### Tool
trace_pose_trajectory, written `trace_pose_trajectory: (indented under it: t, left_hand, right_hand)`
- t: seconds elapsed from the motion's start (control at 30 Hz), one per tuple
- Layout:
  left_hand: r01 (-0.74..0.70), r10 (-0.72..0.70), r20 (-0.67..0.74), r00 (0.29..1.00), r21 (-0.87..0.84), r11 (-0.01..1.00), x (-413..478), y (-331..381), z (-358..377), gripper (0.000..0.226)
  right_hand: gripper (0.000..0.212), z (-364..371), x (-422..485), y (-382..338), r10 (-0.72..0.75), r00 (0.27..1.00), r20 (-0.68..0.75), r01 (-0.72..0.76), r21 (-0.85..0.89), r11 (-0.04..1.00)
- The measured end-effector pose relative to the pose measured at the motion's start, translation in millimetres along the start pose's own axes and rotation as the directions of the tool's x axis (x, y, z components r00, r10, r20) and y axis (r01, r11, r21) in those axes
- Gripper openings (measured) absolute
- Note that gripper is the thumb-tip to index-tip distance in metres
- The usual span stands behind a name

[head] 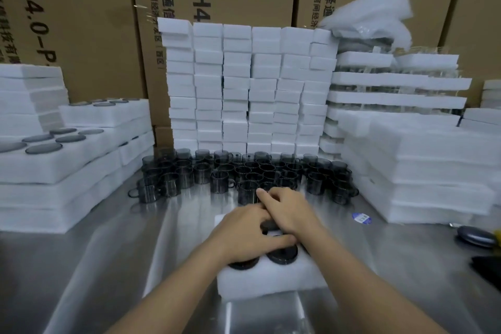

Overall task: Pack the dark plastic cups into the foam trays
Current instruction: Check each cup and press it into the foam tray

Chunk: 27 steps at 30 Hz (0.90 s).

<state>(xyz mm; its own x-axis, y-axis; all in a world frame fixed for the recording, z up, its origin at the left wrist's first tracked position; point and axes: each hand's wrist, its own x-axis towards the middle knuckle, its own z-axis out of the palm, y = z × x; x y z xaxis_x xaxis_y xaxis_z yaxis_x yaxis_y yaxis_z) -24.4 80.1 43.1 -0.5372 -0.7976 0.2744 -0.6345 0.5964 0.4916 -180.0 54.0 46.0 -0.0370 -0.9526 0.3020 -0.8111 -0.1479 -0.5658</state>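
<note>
1. Plainly we work both hands together over one tray (271,279), set near us on the table (108,266), probably so we can bear down from above.
2. Our left hand (244,236) curls fingers and thumb round a cup (269,225) at a far pocket, likely steadying it while it seats.
3. Our right hand (288,211) lies across the left fingers, knuckles bent. We cannot tell whether it grips anything, but it seems to add push.
4. Two near pockets already hold seated cups (282,252), flat dark faces up, sunk snugly in the foam.
5. Just behind the tray stand loose cups (244,173), kept within easy reach. Filled trays (67,149) stack at left, with foam blocks (244,89) piled behind.
</note>
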Motion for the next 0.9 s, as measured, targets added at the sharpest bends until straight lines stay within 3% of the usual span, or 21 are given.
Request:
trace_pose_trajectory:
  t: [0.17, 0.33, 0.4, 0.47, 0.53, 0.6, 0.7, 0.8, 0.83, 0.9]
  left_hand:
    - [0.061, -0.076, -0.083, 0.994, -0.173, 0.983, -7, -2, -6, 0.038]
    - [0.029, -0.048, -0.100, 0.994, -0.184, 0.982, -11, -1, -8, 0.031]
    - [0.010, -0.045, -0.168, 0.985, -0.208, 0.978, -12, -3, -8, 0.020]
    - [0.011, -0.107, -0.311, 0.944, -0.294, 0.956, -14, -9, -3, 0.005]
    - [0.031, -0.215, -0.454, 0.865, -0.378, 0.925, -15, -22, 3, 0.016]
    - [0.128, -0.325, -0.506, 0.799, -0.386, 0.914, -16, -31, 5, 0.016]
    - [0.215, -0.404, -0.462, 0.790, -0.409, 0.887, -16, -41, 10, 0.016]
    - [0.258, -0.483, -0.442, 0.756, -0.478, 0.840, -32, -31, 5, 0.028]
    - [0.280, -0.548, -0.403, 0.733, -0.555, 0.783, -38, -31, 3, 0.039]
    - [0.346, -0.674, -0.219, 0.705, -0.724, 0.597, -55, -28, 5, 0.063]
  right_hand:
    - [0.062, -3, 1, 1, 0.031, 0.999, 0.020, -0.031, 0.016, 0.999]
    - [0.062, -3, -1, 1, 0.036, 0.999, 0.000, -0.036, 0.045, 0.998]
    - [0.060, -4, 0, 0, 0.017, 1.000, -0.005, -0.017, 0.066, 0.998]
    - [0.058, -3, 1, 4, 0.001, 1.000, -0.027, 0.001, 0.075, 0.997]
    - [0.056, 2, 3, 13, -0.017, 0.998, -0.063, 0.023, 0.090, 0.996]
    - [0.054, 4, 4, 16, -0.030, 0.995, -0.090, 0.041, 0.120, 0.992]
    - [0.033, -1, -1, 10, -0.036, 0.973, -0.229, 0.099, 0.271, 0.957]
    - [0.018, -30, -16, 7, 0.078, 0.868, -0.491, 0.201, 0.490, 0.849]
    - [0.017, -41, -22, 14, 0.106, 0.853, -0.511, 0.201, 0.508, 0.837]
    - [0.014, -55, -37, 37, 0.143, 0.889, -0.434, 0.123, 0.529, 0.840]
